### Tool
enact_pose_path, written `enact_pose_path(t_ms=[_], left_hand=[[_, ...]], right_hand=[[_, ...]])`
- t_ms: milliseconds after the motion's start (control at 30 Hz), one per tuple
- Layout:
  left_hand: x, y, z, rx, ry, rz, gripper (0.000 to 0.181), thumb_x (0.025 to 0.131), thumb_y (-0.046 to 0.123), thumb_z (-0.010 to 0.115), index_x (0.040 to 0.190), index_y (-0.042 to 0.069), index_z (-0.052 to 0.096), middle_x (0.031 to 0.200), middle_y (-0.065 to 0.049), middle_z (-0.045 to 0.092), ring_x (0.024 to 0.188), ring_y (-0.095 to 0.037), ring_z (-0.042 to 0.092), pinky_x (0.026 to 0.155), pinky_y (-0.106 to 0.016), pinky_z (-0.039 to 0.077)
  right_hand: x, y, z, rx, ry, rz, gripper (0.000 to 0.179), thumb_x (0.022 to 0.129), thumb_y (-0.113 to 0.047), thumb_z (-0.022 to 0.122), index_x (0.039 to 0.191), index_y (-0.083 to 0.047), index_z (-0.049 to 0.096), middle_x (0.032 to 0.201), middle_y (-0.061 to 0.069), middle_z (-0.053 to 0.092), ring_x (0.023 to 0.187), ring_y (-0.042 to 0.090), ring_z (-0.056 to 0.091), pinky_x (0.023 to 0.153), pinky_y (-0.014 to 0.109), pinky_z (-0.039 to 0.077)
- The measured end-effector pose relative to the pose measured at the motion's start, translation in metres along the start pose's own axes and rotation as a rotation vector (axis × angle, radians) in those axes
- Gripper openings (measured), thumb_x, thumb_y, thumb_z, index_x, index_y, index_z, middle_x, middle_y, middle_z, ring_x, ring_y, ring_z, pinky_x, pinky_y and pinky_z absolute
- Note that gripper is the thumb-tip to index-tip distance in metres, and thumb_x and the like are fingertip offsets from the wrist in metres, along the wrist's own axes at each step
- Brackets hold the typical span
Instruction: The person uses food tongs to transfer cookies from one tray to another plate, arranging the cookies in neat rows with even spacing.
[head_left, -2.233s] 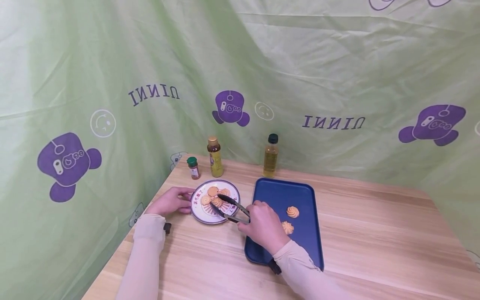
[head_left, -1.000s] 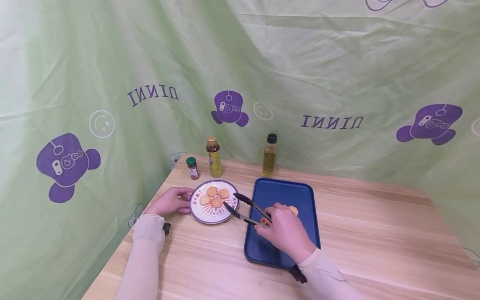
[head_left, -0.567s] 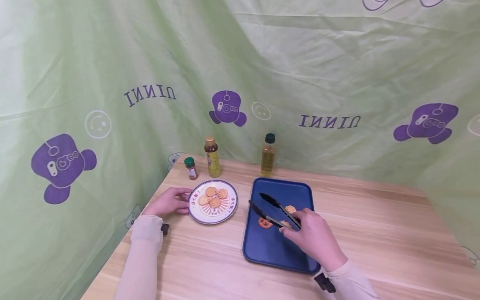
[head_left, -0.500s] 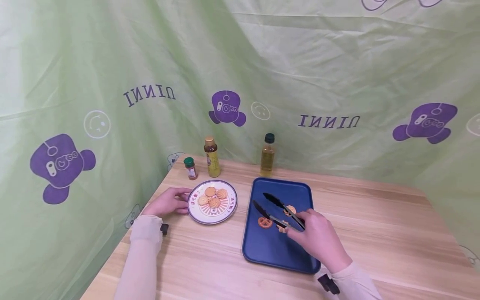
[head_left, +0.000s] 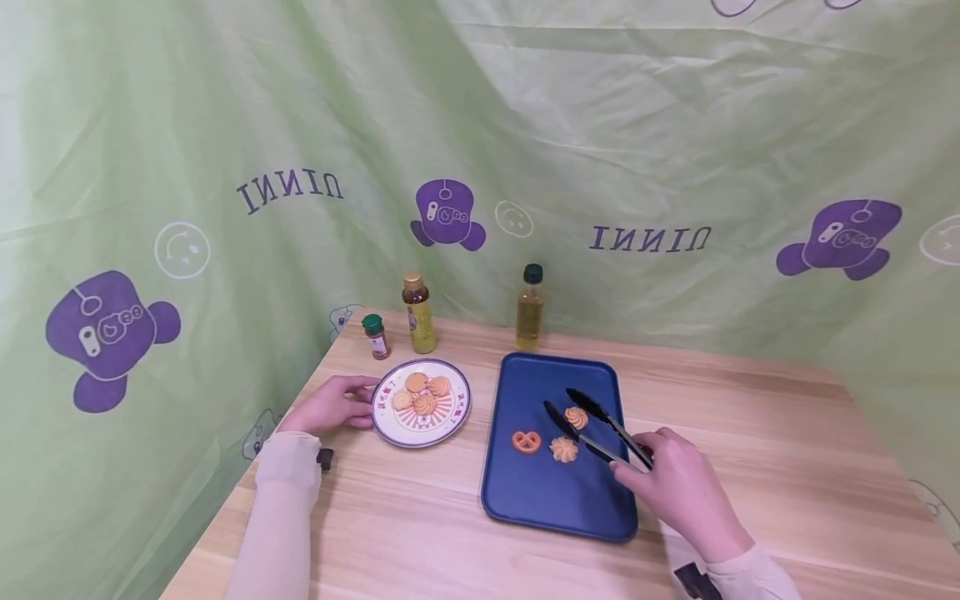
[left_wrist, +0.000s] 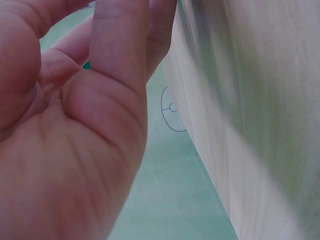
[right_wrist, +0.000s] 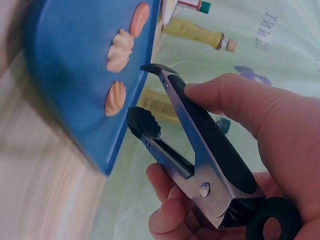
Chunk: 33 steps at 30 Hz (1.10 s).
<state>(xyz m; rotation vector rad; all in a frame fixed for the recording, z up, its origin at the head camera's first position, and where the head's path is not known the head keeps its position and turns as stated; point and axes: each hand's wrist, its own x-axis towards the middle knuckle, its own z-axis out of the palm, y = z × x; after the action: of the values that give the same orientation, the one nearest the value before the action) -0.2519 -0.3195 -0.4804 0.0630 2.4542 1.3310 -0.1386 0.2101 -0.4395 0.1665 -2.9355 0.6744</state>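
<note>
My left hand holds the left rim of a white plate with a blue edge and red print, thumb and fingers spread along it. Several round cookies lie on that plate. In my right hand are black-tipped metal tongs, their jaws apart with nothing between them. Those tips hover over the right part of a dark blue tray. On the tray lie a pretzel, a star-shaped cookie and a swirl cookie. The left wrist view shows mostly palm.
Behind the plate stand a small green-capped spice jar and a yellow-labelled bottle. An oil bottle is behind the tray. A green printed curtain borders the wooden table.
The right hand has drawn the tongs rightward from the plate to above the tray, uncovering the pretzel and cookies there. My left hand keeps its place at the plate.
</note>
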Motion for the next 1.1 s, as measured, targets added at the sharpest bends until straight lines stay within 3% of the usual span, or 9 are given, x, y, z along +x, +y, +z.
enact_pose_path(t_ms=[267,533,833,1100], left_hand=[[-0.001,-0.002,0.000,-0.010,0.000,-0.011,0.063,0.105,-0.001,0.071,0.164,-0.004,0.050,0.138,-0.029,0.063,0.091,-0.013,0.078,0.084,-0.028,0.072],[-0.001,0.001,-0.002,-0.014,-0.002,0.007,0.064,0.104,-0.003,0.071,0.164,-0.007,0.048,0.138,-0.032,0.063,0.092,-0.014,0.078,0.085,-0.029,0.073],[-0.002,0.000,0.002,0.005,0.006,-0.024,0.064,0.105,0.000,0.073,0.165,-0.002,0.050,0.140,-0.029,0.063,0.091,-0.013,0.078,0.084,-0.029,0.072],[0.000,-0.002,0.001,-0.006,0.008,-0.014,0.065,0.104,-0.002,0.072,0.164,-0.003,0.050,0.138,-0.029,0.063,0.090,-0.013,0.078,0.083,-0.029,0.072]], right_hand=[[-0.009,0.014,-0.003,-0.016,0.016,0.003,0.046,0.088,-0.031,0.090,0.114,0.005,0.081,0.092,0.010,0.072,0.074,0.020,0.060,0.066,0.039,0.055],[-0.014,0.018,-0.005,-0.020,0.011,0.002,0.044,0.087,-0.031,0.090,0.112,0.005,0.081,0.088,0.008,0.069,0.072,0.020,0.057,0.063,0.036,0.051],[-0.017,0.023,-0.003,-0.028,-0.034,0.043,0.050,0.088,-0.033,0.090,0.119,0.006,0.080,0.090,0.008,0.069,0.074,0.021,0.057,0.064,0.034,0.050],[-0.022,0.028,-0.001,-0.040,0.004,0.014,0.049,0.085,-0.031,0.091,0.116,0.005,0.082,0.089,0.006,0.069,0.075,0.019,0.056,0.064,0.035,0.050]])
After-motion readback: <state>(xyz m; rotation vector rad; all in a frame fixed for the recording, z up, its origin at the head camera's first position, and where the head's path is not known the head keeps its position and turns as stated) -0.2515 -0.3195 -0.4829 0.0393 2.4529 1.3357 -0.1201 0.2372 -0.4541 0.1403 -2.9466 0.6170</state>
